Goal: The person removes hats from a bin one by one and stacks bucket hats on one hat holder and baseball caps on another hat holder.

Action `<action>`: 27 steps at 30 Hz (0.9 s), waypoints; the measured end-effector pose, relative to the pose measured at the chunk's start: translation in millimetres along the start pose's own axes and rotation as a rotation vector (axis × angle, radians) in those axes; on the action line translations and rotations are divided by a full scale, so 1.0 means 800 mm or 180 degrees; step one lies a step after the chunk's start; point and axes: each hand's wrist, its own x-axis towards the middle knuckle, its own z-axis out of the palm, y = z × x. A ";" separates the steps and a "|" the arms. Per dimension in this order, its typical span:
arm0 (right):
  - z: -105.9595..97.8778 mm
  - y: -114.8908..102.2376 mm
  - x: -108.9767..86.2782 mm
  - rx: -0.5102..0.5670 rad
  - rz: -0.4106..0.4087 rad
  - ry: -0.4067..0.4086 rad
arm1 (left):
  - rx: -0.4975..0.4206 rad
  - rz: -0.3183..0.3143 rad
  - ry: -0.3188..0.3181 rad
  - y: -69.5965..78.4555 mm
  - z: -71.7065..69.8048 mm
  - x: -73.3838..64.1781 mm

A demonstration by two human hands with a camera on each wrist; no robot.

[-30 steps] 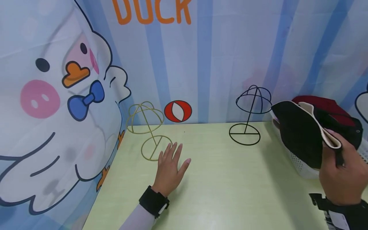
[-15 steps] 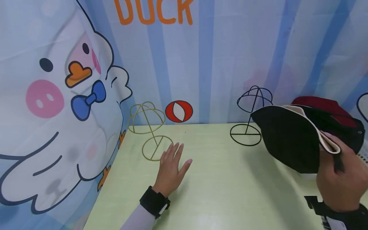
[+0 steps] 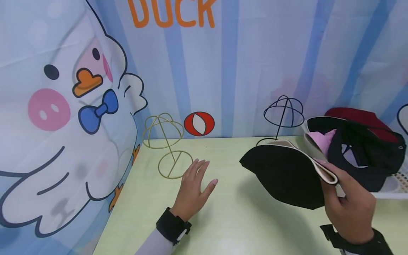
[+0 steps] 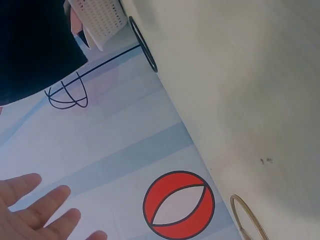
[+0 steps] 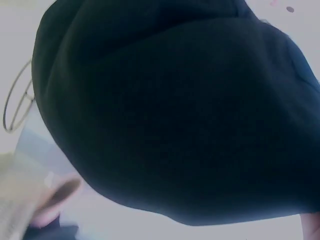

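Note:
My right hand (image 3: 349, 203) pinches the edge of a black hat (image 3: 283, 173) with a cream lining, which hangs folded above the table. In the right wrist view the dark hat (image 5: 175, 110) fills most of the picture and hides what lies behind it. My left hand (image 3: 193, 186) is held with its fingers spread and nothing in them, next to the round base of a gold wire hat stand (image 3: 164, 132). Behind the held hat stands a black wire hat stand (image 3: 283, 112), its base mostly covered. In the left wrist view, fingertips (image 4: 60, 192) show at lower left.
At the right, a white perforated basket (image 3: 403, 182) holds a dark cap (image 3: 366, 152), a dark red hat (image 3: 357, 112) and something pink (image 3: 323, 140). A blue printed cloth (image 3: 204, 71) hangs behind the pale table (image 3: 229, 219).
My right hand has carried the black hat left, out from over the basket, uncovering the cap and the pink item there. My left hand has barely shifted.

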 end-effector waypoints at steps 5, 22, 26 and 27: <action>0.013 -0.005 -0.011 0.0185 -0.0054 -0.0149 | -0.0150 0.0191 0.0000 0.004 -0.004 -0.001; 0.040 -0.021 -0.037 0.0401 -0.0062 -0.0567 | -0.0430 0.0620 0.0115 0.010 -0.008 -0.006; 0.045 -0.026 -0.042 0.0457 -0.0041 -0.0607 | -0.0588 0.0528 0.0070 0.012 -0.011 -0.006; 0.046 -0.027 -0.044 0.0461 -0.0034 -0.0623 | -0.0627 0.0504 0.0050 0.013 -0.011 -0.007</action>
